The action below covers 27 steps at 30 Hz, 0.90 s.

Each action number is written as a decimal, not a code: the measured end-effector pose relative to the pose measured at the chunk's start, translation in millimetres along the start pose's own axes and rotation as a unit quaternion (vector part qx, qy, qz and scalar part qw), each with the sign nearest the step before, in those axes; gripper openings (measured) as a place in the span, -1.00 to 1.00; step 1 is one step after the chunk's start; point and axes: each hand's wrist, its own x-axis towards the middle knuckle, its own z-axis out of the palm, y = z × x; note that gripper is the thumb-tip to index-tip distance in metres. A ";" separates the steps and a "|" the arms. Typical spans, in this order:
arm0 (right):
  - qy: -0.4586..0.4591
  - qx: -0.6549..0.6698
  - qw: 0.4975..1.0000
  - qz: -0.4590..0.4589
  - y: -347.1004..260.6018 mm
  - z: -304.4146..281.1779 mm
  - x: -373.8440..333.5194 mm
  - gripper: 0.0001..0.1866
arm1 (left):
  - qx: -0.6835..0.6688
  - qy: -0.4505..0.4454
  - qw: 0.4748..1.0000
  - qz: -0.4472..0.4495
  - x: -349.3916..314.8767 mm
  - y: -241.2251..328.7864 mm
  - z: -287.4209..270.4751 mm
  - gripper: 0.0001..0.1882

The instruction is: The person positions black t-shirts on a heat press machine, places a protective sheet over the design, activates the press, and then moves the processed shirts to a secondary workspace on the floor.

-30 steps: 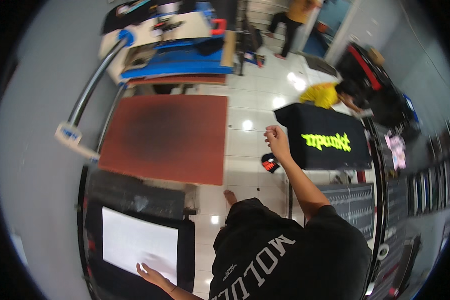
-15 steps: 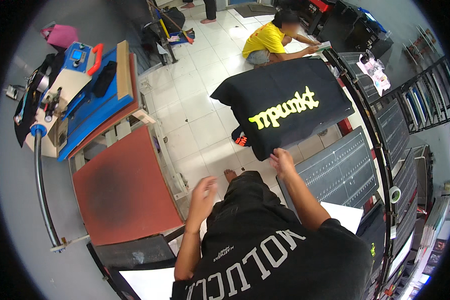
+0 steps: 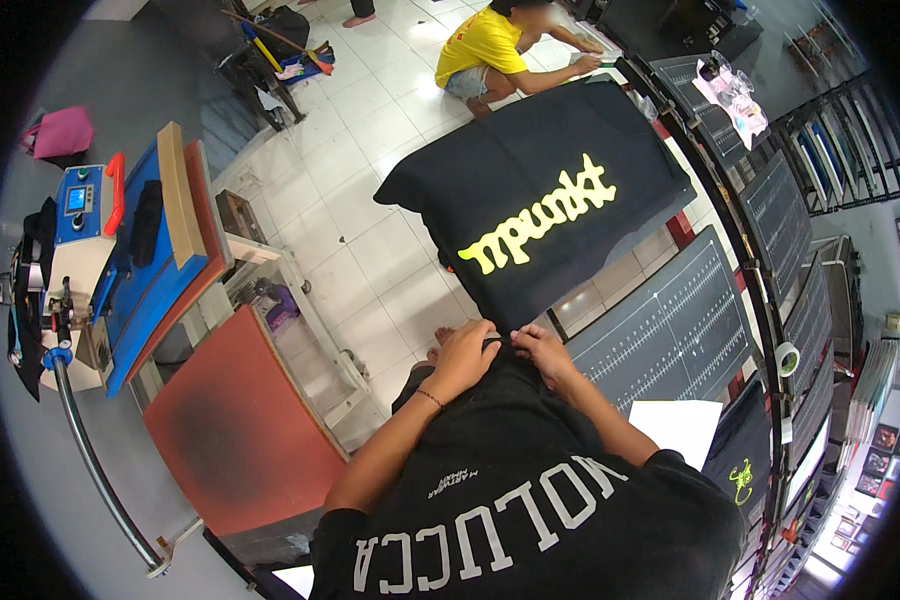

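A black T-shirt [image 3: 420,190] with neon yellow lettering lies stretched over a flat printing board ahead of me. Its near end comes down to just in front of my body. There my left hand [image 3: 465,360] is closed, fingers pinching the dark fabric at the near edge. Close beside it, my right hand [image 3: 540,355] pinches the same edge, thumb and forefinger together. The exact fold in my fingers is partly hidden by the hands and blends with my black clothing.
A heat press [image 3: 160,220] with a blue plate stands left, above a reddish pad [image 3: 240,410]. At right are a grid-marked board [image 3: 670,310], a white sheet [image 3: 675,430] and a tape roll [image 3: 788,359]. A person in yellow [image 3: 485,50] crouches beyond the shirt.
My left hand has moved right and forward from beside the pad to the shirt's near edge, where it now grips. My right hand has come slightly left and nearer. The view has shifted.
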 end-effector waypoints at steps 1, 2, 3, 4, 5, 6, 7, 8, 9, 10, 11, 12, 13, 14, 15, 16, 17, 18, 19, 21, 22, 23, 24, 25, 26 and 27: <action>0.007 -0.053 0.998 -0.018 -2.8 0.4 -1.7 -0.88 | 0.004 0.011 1.000 0.008 2.4 3.5 -1.1 -0.75; 0.011 -0.064 0.997 -0.029 -5.5 0.0 -5.2 -0.87 | 0.007 0.023 1.000 0.016 3.8 7.2 -2.5 -0.74; 0.015 -0.075 0.996 -0.042 -10.9 0.5 -10.9 -0.87 | 0.011 0.035 0.999 0.025 6.9 13.6 -6.7 -0.74; 0.019 -0.086 0.995 -0.054 -13.3 0.5 -13.7 -0.86 | 0.014 0.047 0.998 0.050 9.3 17.1 -8.8 -0.74; 0.015 -0.069 0.995 -0.074 -12.2 -0.4 -13.4 -0.86 | 0.016 0.059 0.995 0.074 11.3 19.8 -10.5 -0.74; 0.011 -0.051 0.994 -0.094 -11.4 -1.1 -13.2 -0.85 | 0.019 0.070 0.992 0.100 14.3 24.2 -13.4 -0.74; 0.008 -0.033 0.993 -0.113 -11.1 -1.5 -12.9 -0.84 | 0.041 0.079 0.988 0.124 17.1 28.6 -16.5 -0.74; 0.001 -0.027 0.993 -0.117 -11.5 -2.5 -12.0 -0.84 | 0.064 0.088 0.983 0.147 19.5 33.4 -19.8 -0.74; -0.005 -0.022 0.992 -0.121 -16.7 -2.5 -13.0 -0.84 | 0.086 0.096 0.977 0.172 22.3 37.3 -21.6 -0.74; -0.011 -0.017 0.992 -0.125 -19.5 -2.6 -13.4 -0.85 | 0.096 0.095 0.975 0.179 23.6 39.4 -21.4 -0.75; -0.012 -0.015 0.992 -0.124 -18.4 -3.1 -12.9 -0.84 | 0.106 0.093 0.972 0.186 24.2 41.1 -20.7 -0.75; -0.014 -0.015 0.991 -0.129 -20.6 -4.1 -10.1 -0.84 | 0.117 0.095 0.969 0.197 29.0 43.0 -21.7 -0.76; -0.016 -0.015 0.991 -0.133 -22.5 -4.9 -8.4 -0.84 | 0.123 0.093 0.967 0.200 31.0 43.0 -21.9 -0.77; -0.021 -0.006 0.991 -0.131 -22.7 -4.8 -9.4 -0.83 | 0.129 0.092 0.966 0.204 30.0 41.6 -21.1 -0.78; -0.026 0.002 0.991 -0.131 -22.7 -4.5 -10.4 -0.83 | 0.136 0.091 0.964 0.209 31.5 41.3 -21.2 -0.78; -0.031 0.011 0.991 -0.131 -22.7 -4.5 -11.0 -0.82 | 0.131 0.091 0.966 0.203 32.3 42.1 -20.7 -0.80; -0.033 0.011 0.990 -0.136 -22.0 -5.9 -7.8 -0.82 | 0.127 0.090 0.968 0.198 32.6 43.7 -20.5 -0.81; -0.031 0.014 0.990 -0.141 -19.9 -5.6 -6.2 -0.82 | 0.123 0.088 0.970 0.190 32.0 44.9 -20.8 -0.82; -0.028 0.017 0.989 -0.145 -18.3 -5.1 -5.1 -0.82 | 0.130 0.087 0.969 0.190 33.6 46.5 -21.5 -0.86; -0.032 -0.002 0.988 -0.151 -14.3 -5.2 -1.5 -0.80 | 0.166 0.053 0.970 0.169 35.5 48.1 -23.0 -0.85; -0.030 -0.009 0.987 -0.157 -5.8 -7.3 2.7 -0.80 | 0.184 0.036 0.969 0.160 37.4 49.2 -23.7 -0.84; -0.029 -0.015 0.986 -0.164 4.5 -9.8 8.2 -0.79 | 0.181 0.031 0.969 0.164 40.2 50.5 -24.6 -0.83; -0.029 -0.022 0.985 -0.169 1.2 -7.2 8.3 -0.78 | 0.179 0.027 0.969 0.167 42.3 51.1 -25.8 -0.82; -0.017 -0.056 0.987 -0.152 -7.4 -7.9 -0.6 -0.77 | 0.177 0.023 0.969 0.170 44.3 52.2 -27.1 -0.82; -0.016 -0.044 0.989 -0.142 -6.6 -9.4 2.6 -0.78 | 0.168 0.026 0.970 0.171 45.6 54.7 -28.8 -0.82; -0.013 -0.032 0.991 -0.131 -5.8 -11.0 3.7 -0.79 | 0.159 0.030 0.972 0.173 46.3 59.1 -30.0 -0.83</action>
